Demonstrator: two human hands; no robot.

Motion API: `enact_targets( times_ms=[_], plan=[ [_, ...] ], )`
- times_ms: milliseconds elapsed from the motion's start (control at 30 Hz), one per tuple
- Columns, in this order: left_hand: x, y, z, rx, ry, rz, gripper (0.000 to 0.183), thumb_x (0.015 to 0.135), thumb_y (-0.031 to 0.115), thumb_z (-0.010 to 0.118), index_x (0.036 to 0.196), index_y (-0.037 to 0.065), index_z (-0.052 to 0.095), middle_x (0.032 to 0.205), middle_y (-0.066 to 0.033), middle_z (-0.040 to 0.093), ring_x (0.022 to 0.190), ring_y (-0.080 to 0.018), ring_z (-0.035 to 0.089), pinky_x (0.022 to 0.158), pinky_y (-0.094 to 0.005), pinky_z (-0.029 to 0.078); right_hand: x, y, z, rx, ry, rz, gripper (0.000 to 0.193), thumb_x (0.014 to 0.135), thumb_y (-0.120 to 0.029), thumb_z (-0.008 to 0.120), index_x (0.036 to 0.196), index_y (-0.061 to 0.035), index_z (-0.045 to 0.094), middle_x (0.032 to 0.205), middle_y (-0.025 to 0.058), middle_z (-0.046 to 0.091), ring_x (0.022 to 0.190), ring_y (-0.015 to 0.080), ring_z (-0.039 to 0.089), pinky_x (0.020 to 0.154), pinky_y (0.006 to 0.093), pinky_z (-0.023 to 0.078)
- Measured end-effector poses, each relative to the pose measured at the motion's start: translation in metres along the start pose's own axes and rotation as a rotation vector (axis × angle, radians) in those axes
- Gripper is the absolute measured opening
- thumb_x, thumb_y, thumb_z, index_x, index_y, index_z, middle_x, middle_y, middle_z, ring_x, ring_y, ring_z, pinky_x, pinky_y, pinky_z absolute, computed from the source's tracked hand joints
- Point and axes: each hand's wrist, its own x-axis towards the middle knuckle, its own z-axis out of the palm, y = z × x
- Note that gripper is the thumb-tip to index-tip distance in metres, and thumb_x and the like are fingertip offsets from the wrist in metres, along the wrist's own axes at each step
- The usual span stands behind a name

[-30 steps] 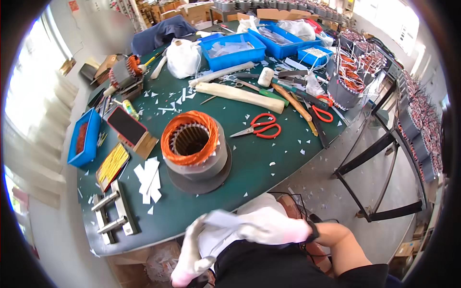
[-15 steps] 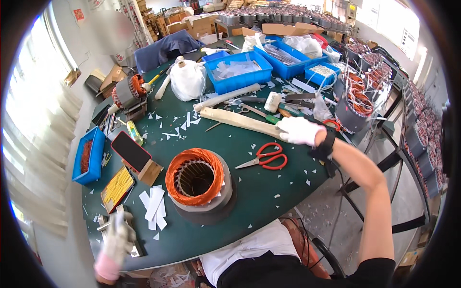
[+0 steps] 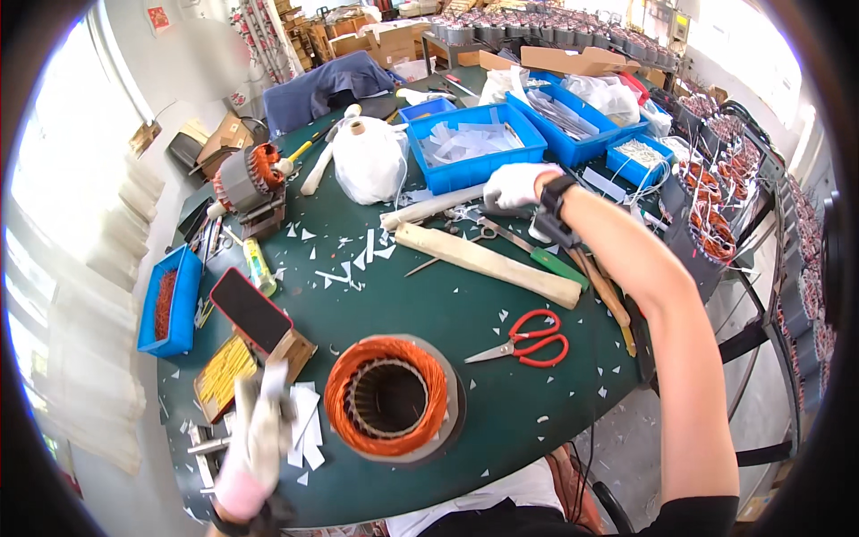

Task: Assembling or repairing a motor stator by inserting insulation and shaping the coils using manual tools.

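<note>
My right hand (image 3: 515, 186), in a white glove, is curled in front of a blue bin of clear sheet pieces (image 3: 488, 163). A dark grey edge shows under its fingers; what that belongs to is hidden. My left hand (image 3: 257, 434), gloved and smeared by motion, hovers over white paper strips (image 3: 307, 428) and metal blocks (image 3: 203, 455). Its fingers cannot be read. A motor stator (image 3: 335, 394) with orange copper windings stands upright nearby, touched by neither hand. To its right lie red-handled scissors (image 3: 528, 343), beyond them a pale wooden stick (image 3: 483, 262).
A phone (image 3: 251, 309) leans on a wooden stand by a tray of yellow sticks (image 3: 224, 376). A white-wrapped roll (image 3: 369, 161) and another stator (image 3: 243, 179) stand farther back. Wound stators (image 3: 711, 233) crowd the right. Paper scraps litter the green table (image 3: 412, 309).
My right hand has moved left and away from me, from the wooden stick's end to the blue bin. My left hand has moved right and forward. The view has shifted slightly.
</note>
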Motion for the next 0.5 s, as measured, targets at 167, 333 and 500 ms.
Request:
enact_targets(
  times_ms=[167, 333, 500],
  plan=[
    [-0.068, -0.082, 0.002, -0.267, -0.021, -0.249, 0.037, 0.096, 0.025, 0.045, 0.124, 0.0, 0.045, 0.1, -0.0119, 0.056, 0.089, -0.0192, 0.052, 0.08, -0.0312, 0.043, 0.002, 0.061, -0.064, 0.078, 0.356, 0.024, 0.026, 0.078, -0.018, 0.054, 0.098, -0.0041, 0.062, 0.097, 0.0147, 0.062, 0.089, 0.0308, 0.059, 0.081, 0.0371, 0.046],
    [-0.06, -0.135, 0.06, 0.198, 0.196, 0.094, 0.016, 0.089, 0.005, 0.04, 0.096, -0.004, 0.052, 0.084, -0.008, 0.053, 0.078, -0.0196, 0.048, 0.072, -0.0294, 0.039, -0.029, 0.038, -0.011, 0.113, 0.122, 0.019, 0.025, 0.083, -0.022, 0.053, 0.098, -0.003, 0.061, 0.096, 0.0153, 0.062, 0.089, 0.0293, 0.058, 0.081, 0.037, 0.046],
    [-0.073, -0.124, 0.082, 0.055, 0.221, 0.037, 0.029, 0.086, 0.002, 0.039, 0.112, -0.006, 0.047, 0.112, -0.016, 0.051, 0.1, -0.0232, 0.049, 0.092, -0.0304, 0.036, -0.131, 0.01, 0.026, 0.178, 0.497, 0.109, 0.03, 0.089, -0.026, 0.051, 0.105, -0.0019, 0.057, 0.093, 0.0134, 0.062, 0.087, 0.0259, 0.059, 0.079, 0.0348, 0.047]
  ],
)
